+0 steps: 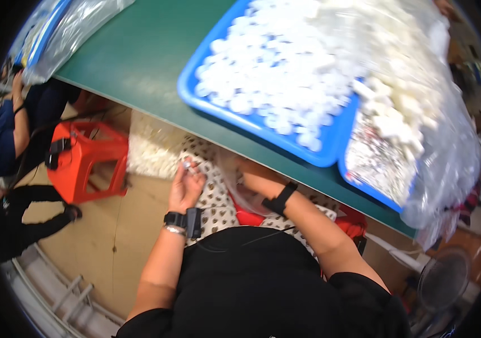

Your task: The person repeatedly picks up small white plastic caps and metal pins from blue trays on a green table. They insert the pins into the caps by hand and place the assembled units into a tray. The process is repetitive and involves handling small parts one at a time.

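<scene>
My left hand (186, 188) is palm up over my patterned lap, its fingers curled and closed around a small whitish piece (188, 165) at the fingertips. The piece is too small and blurred to name. My right forearm reaches under the table's near edge, and the right hand's fingers are hidden there. A clear plastic bag (230, 177) hangs between my knees beside the right wrist. On the green table (133, 50), a blue tray (192, 84) holds many small round white plastic pieces. Adjoining it, a smaller blue tray (364, 188) holds small silvery parts.
A big clear bag (443, 163) of white pieces leans over the trays at the right. Another bag of white pieces (150, 149) lies below the table. Left of me stands a red stool (85, 163), with people beyond it. A fan (444, 279) is at the lower right.
</scene>
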`<action>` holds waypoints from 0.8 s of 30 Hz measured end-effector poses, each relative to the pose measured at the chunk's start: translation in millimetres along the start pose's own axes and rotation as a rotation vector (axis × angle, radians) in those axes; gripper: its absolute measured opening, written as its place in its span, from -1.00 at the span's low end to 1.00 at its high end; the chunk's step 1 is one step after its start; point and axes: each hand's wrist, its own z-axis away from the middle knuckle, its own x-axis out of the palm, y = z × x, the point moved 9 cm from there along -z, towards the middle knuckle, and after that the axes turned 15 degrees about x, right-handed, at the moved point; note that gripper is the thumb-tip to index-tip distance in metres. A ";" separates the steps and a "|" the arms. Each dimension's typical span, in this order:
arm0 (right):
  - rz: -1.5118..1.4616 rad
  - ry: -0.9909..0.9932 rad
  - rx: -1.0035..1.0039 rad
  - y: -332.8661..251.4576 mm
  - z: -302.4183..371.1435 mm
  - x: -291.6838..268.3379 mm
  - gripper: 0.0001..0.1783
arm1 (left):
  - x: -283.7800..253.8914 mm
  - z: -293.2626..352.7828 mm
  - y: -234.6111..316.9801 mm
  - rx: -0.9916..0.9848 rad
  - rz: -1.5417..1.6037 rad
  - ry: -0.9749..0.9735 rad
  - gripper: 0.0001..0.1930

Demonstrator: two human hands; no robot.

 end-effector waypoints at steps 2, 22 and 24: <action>0.141 -0.118 -0.100 -51.0 65.7 -34.3 -0.78 | 16.4 6.5 -6.5 -0.040 -0.004 -0.020 -0.73; 0.399 1.230 -0.096 -2.4 211.2 -333.4 -0.72 | 273.9 129.0 -139.5 -0.235 -0.657 -0.670 -0.64; 0.496 1.146 0.057 12.1 192.0 -338.5 -0.71 | 279.3 125.6 -146.8 -0.237 -0.655 -0.666 -0.63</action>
